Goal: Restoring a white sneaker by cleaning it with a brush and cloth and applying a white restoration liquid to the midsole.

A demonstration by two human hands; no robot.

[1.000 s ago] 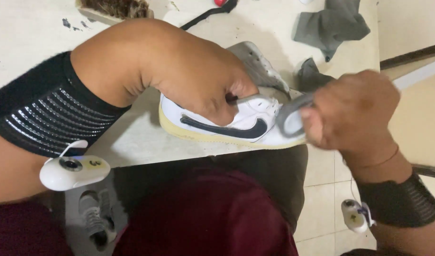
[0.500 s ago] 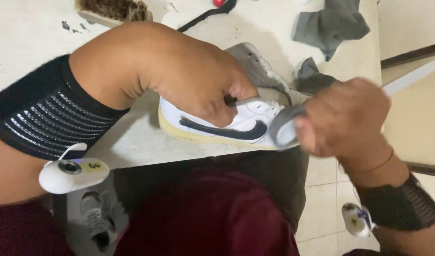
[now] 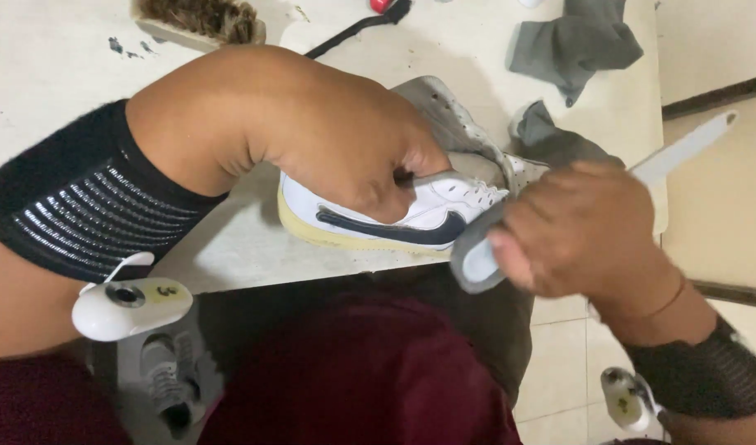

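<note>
A white sneaker (image 3: 431,216) with a dark navy side mark and a yellowed sole lies on its side at the near edge of the pale table (image 3: 254,247). My left hand (image 3: 345,140) grips it from above, fingers tucked into the shoe opening. My right hand (image 3: 584,231) is closed around a long white-handled brush (image 3: 687,148), whose grey head (image 3: 477,259) touches the toe of the sneaker. Both wrists wear black bands with small white devices attached.
A bristle brush (image 3: 201,18) lies at the far edge of the table, with a black cord (image 3: 353,33) beside it. Grey cloths (image 3: 571,45) lie at the far right and by the sneaker. Another shoe (image 3: 168,375) sits on the tiled floor below.
My right hand has moved the brush head along the toe, slightly down and back toward me. My left hand keeps the sneaker held in place.
</note>
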